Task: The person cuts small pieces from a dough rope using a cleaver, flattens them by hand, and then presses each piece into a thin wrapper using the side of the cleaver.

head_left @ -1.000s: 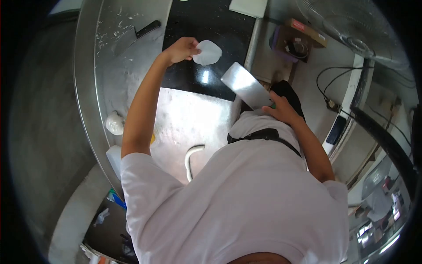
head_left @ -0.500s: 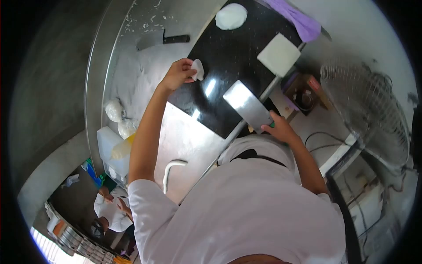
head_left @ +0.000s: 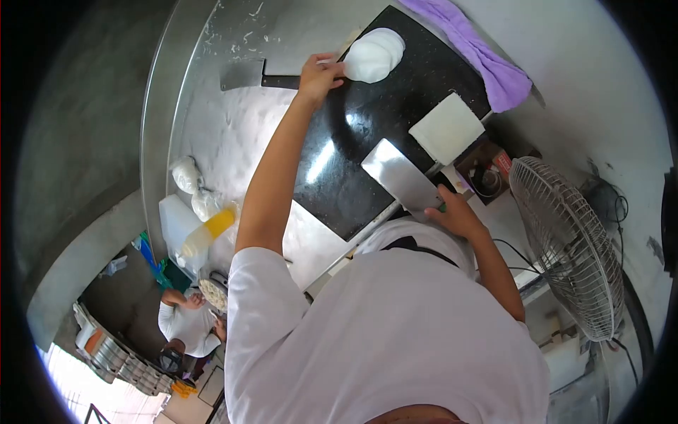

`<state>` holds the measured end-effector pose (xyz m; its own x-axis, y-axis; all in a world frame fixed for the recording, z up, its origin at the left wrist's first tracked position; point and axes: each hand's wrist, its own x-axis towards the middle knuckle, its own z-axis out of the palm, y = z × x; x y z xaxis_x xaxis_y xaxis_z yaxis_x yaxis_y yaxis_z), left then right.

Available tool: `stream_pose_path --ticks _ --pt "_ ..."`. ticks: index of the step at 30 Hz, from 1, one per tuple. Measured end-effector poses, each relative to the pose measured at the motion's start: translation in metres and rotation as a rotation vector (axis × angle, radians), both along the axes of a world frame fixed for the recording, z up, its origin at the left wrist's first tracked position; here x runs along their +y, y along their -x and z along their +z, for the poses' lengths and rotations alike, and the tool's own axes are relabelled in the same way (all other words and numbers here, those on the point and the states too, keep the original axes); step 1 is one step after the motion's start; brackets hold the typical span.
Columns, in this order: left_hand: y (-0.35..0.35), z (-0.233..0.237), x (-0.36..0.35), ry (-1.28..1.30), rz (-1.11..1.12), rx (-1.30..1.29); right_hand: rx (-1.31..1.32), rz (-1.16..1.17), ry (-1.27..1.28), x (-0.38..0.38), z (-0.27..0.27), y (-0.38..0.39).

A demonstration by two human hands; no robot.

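My left hand (head_left: 323,79) is at the far left end of the black board (head_left: 321,194), fingertips closed on the edge of a thin white disc (head_left: 369,61). This disc overlaps other round white pieces (head_left: 392,44) lying on the board. Near the board's front edge, my right hand (head_left: 455,214) grips a wide-bladed cleaver (head_left: 399,173) by its handle, which is mostly hidden by the fingers. The blade lies flat or nearly so over the board. Beyond it sits a square white pad (head_left: 447,130).
A second cleaver (head_left: 244,75) lies on the metal table (head_left: 226,127). A purple cloth (head_left: 487,60) borders the board. Bags (head_left: 186,175) and a yellow-filled bottle (head_left: 212,230) stand at left. A fan (head_left: 568,247) is at right; a co-worker (head_left: 187,325) is at lower left.
My left hand has moved away from me to the round white pieces, carrying the thin disc, which now overlaps them. The right hand still holds the cleaver. The whole view has shifted.
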<state>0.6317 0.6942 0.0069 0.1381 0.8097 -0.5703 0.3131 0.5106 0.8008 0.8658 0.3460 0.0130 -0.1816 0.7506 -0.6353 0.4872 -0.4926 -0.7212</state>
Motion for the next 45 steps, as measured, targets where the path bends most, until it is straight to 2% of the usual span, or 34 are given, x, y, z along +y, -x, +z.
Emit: stream_pose_path --ticks 1,2,4,6,8,9,10,11,13,14,16,18,20,21,22,25,27,28,30,37,39,41,43,45 --pt "0.007 -0.003 -0.007 -0.114 0.043 0.015 -0.011 -0.005 -0.047 -0.002 -0.002 -0.001" --pt "0.019 -0.005 -0.018 -0.107 0.059 0.012 -0.024 -0.007 -0.094 -0.003 -0.003 -0.002" --pt "0.053 -0.007 -0.054 -0.517 0.042 0.210 -0.029 0.026 -0.061 0.000 -0.001 -0.003" --pt "0.089 -0.003 -0.116 -0.529 0.289 0.224 -0.033 0.095 -0.042 0.006 -0.002 0.000" --pt "0.141 -0.028 -0.201 -0.699 0.434 0.748 -0.015 0.049 -0.146 0.003 -0.003 0.006" --pt "0.160 -0.031 -0.245 -0.646 0.561 1.006 -0.005 0.131 -0.149 0.005 0.001 0.013" --pt "0.178 -0.035 -0.287 -0.564 0.683 1.269 -0.015 0.097 -0.159 0.008 0.006 0.023" --pt "0.201 -0.045 -0.324 -0.440 0.832 1.398 -0.026 0.064 -0.171 0.012 0.009 0.034" --pt "0.234 -0.050 -0.380 -0.206 1.055 1.538 -0.041 0.186 -0.210 0.013 -0.006 0.050" --pt "0.253 -0.058 -0.405 -0.141 1.125 1.550 -0.070 0.226 -0.237 0.015 -0.010 0.057" --pt "0.291 -0.082 -0.454 -0.353 0.911 1.183 -0.066 0.365 -0.265 0.030 0.001 0.086" --pt "0.290 -0.064 -0.454 -0.396 1.163 1.044 -0.066 0.470 -0.309 0.043 0.008 0.122" --pt "0.286 -0.061 -0.463 -0.400 1.351 1.143 -0.081 0.585 -0.308 0.048 0.018 0.161" --pt "0.295 -0.074 -0.481 -0.337 1.302 0.942 -0.056 0.672 -0.381 0.049 0.021 0.183" --pt "0.293 -0.069 -0.487 -0.452 1.264 0.950 -0.059 0.720 -0.392 0.049 0.024 0.207" --pt "0.287 -0.063 -0.514 -0.441 1.324 0.931 -0.050 0.944 -0.469 0.044 0.032 0.275" --pt "0.288 -0.060 -0.530 -0.554 1.215 0.870 -0.109 1.170 -0.604 0.038 0.038 0.315" --pt "0.291 -0.065 -0.536 -0.555 1.233 0.868 -0.113 1.184 -0.613 0.038 0.040 0.333" --pt "0.289 -0.075 -0.548 -0.684 1.110 0.892 -0.224 1.345 -0.663 0.036 0.045 0.358" --pt "0.300 -0.069 -0.544 -0.543 1.115 0.873 -0.202 1.474 -0.831 0.033 0.040 0.394" --pt "0.303 -0.066 -0.537 -0.556 1.094 0.912 -0.318 1.464 -0.859 0.020 0.026 0.394" --pt "0.305 -0.068 -0.534 -0.568 1.066 0.957 -0.302 1.419 -0.809 0.007 0.006 0.393" --pt "0.309 -0.071 -0.528 -0.654 1.142 1.044 -0.286 1.351 -0.767 -0.005 0.002 0.399" --pt "0.308 -0.071 -0.523 -0.612 1.182 0.962 -0.189 1.281 -0.650 -0.009 0.004 0.398"
